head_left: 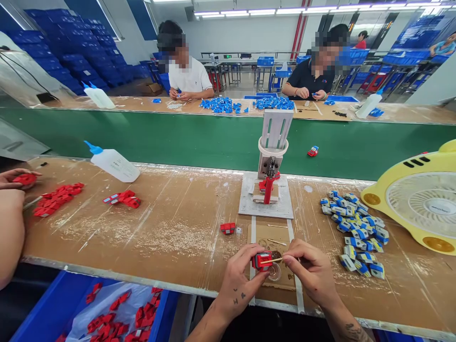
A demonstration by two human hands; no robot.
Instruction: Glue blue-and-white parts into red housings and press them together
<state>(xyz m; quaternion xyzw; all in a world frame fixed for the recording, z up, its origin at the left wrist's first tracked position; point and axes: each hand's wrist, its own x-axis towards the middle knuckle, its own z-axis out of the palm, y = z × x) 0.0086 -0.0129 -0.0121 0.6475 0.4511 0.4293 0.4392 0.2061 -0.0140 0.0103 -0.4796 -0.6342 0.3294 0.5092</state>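
Between the fingers of my left hand (242,278) is a red toy part (261,261) with grey bits. My right hand (310,271) pinches a thin wooden stick (272,261), whose tip touches the red part. Below them, a small clear round dish (274,272) sits on a piece of cardboard (285,283), with more sticks lying further up it. Another red part (227,228) rests on the table to the left. Beyond my hands stands a press fixture (245,204) with a red handle and a red piece in it.
Blue-and-white parts (359,232) lie piled beside a yellow fan (438,204) at right. A white bottle (116,165), red parts (59,199) and another person's hand (16,178) are at left. A blue bin (46,304) is below. Two people sit across the green belt (178,142).
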